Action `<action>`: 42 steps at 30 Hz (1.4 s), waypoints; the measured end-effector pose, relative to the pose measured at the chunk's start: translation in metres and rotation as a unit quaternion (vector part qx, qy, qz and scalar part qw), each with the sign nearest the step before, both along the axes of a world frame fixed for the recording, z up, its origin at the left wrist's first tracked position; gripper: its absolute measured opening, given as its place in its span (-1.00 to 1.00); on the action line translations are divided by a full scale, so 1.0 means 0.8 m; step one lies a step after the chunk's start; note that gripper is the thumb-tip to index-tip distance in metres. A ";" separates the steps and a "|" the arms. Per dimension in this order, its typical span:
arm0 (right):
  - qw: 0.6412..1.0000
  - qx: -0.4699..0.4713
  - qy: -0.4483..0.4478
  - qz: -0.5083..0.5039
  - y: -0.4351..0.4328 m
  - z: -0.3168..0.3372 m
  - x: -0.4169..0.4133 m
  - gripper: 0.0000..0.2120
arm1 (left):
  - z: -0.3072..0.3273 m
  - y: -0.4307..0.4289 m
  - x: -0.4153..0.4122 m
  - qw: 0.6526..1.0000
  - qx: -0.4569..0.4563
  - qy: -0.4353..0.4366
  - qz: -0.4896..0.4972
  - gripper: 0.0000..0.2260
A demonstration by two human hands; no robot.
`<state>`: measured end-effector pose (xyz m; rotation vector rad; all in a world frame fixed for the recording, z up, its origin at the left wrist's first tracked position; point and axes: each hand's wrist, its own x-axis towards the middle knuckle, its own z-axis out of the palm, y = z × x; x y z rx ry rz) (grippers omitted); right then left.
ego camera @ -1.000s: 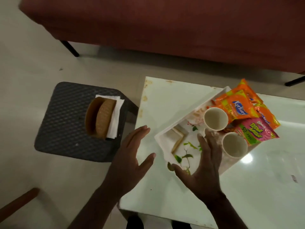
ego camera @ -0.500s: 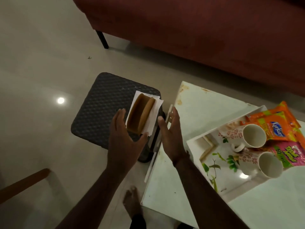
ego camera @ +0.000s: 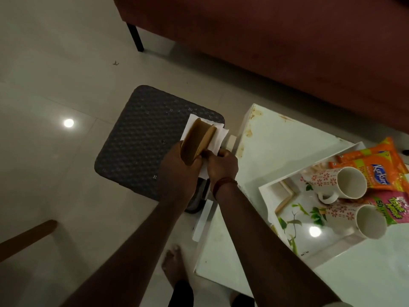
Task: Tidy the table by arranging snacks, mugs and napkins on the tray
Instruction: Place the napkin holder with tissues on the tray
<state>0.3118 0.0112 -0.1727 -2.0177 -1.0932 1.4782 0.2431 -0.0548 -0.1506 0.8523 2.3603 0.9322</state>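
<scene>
Your left hand (ego camera: 177, 171) and right hand (ego camera: 221, 167) both grip the wooden napkin holder (ego camera: 198, 138), fingers curled. They hide its near end.

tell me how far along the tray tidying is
Done: two mugs sit on the tray, with the snack packets at its far end. In hand: the left hand and right hand both grip the wooden napkin holder, with its napkins, on the dark stool. Left: probably just carrying the holder over to the tray.
</scene>
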 end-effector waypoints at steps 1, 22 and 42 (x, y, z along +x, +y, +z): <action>1.000 0.002 -0.013 0.006 0.000 0.000 -0.001 -0.81 | 0.002 -0.002 -0.004 1.000 0.001 0.003 0.003 -0.59; 0.990 0.025 0.102 -0.095 -0.052 -0.004 0.072 -0.90 | 0.032 -0.097 -0.034 0.993 0.052 0.104 -0.017 -0.63; 0.913 -0.031 0.124 -0.387 -0.168 0.009 0.360 -0.82 | 0.010 0.007 0.183 0.902 0.003 -0.047 -0.429 -0.50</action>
